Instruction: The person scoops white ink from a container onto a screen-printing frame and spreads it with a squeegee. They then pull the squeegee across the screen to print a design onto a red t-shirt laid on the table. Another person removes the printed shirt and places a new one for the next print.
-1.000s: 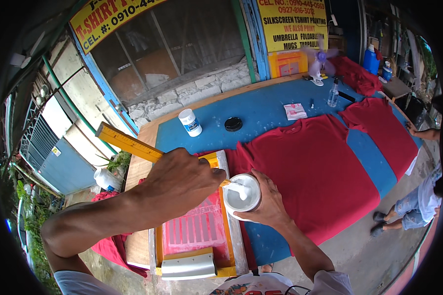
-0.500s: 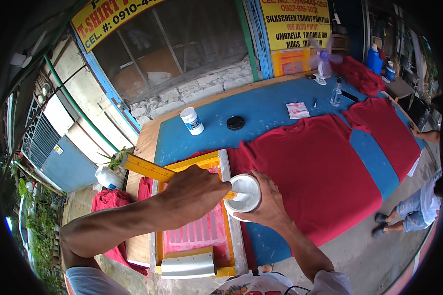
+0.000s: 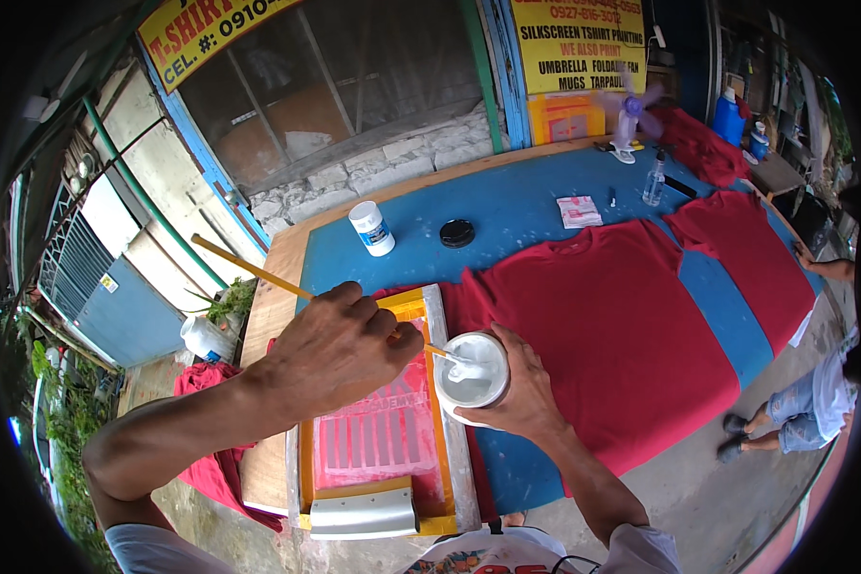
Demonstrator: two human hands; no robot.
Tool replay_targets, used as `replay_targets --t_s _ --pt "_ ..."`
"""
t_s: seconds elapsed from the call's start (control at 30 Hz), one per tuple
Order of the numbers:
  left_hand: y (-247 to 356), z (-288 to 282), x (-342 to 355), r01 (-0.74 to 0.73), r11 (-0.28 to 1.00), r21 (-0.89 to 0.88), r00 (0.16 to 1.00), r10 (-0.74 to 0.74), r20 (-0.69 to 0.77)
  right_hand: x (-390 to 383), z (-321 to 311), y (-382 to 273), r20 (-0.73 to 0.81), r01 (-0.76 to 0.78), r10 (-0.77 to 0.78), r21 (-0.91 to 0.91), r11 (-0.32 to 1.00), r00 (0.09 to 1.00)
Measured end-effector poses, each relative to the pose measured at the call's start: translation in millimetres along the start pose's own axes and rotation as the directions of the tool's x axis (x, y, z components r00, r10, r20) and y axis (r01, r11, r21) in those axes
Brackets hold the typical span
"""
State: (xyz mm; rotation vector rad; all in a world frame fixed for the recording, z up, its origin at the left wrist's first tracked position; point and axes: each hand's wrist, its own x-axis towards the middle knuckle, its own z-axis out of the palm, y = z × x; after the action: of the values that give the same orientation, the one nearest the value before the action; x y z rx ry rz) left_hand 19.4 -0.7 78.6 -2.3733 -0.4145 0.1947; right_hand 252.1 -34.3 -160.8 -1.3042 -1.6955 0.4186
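Note:
My left hand (image 3: 346, 337) is closed round a flat yellow stick (image 3: 249, 269), whose lower end dips into an open white tub. Thick white ink (image 3: 466, 371) clings to that end and lies inside the tub. Fingers of my right hand (image 3: 523, 385) wrap the right side of the tub (image 3: 444, 400), tilting it slightly toward me. Below my left hand lies a silkscreen frame (image 3: 460, 469) with yellow tape and a red mesh with printed stripes. A metal-faced squeegee (image 3: 362, 514) rests across its near end.
Red T-shirts (image 3: 603, 335) lie spread over the blue table (image 3: 416, 206). Farther back are a white jar (image 3: 371, 230), a black lid (image 3: 457, 233), a stained cloth (image 3: 580, 212), a clear spray bottle (image 3: 653, 182) and a small fan (image 3: 628, 124). Another person's hand (image 3: 823, 266) touches the far-right shirt.
My left hand has moved slightly left, drawing the stick partly back from the tub and turning it edge-on. White ink now shows on its end. My right hand still holds the tub.

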Motion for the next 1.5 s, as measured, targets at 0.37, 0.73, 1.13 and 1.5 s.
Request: replay_targets --t_s 0.37,0.73,1.13,1.5 --pt "24.5 -20.0 -8.6 0.037 0.998 0.051 0.999 -0.036 -0.009 2.1 4.1 -3.4 0.048 -0.046 0.046 0.012 0.999 0.998" --pt "50.1 42.2 28.1 0.0 0.993 -0.12 0.992 0.015 0.124 2.6 1.7 -1.7 0.044 -0.047 0.046 0.036 0.998 0.998" --pt "33.6 -43.0 -0.1 0.003 1.0 -0.021 0.993 -0.001 0.116 2.4 -0.2 -0.1 0.023 -0.026 0.025 0.04 0.999 0.999" --pt "34.4 -66.6 -7.9 0.063 0.998 0.013 0.992 -0.064 0.108 2.3 -0.8 4.2 0.05 -0.053 0.05 0.05 0.997 0.997"
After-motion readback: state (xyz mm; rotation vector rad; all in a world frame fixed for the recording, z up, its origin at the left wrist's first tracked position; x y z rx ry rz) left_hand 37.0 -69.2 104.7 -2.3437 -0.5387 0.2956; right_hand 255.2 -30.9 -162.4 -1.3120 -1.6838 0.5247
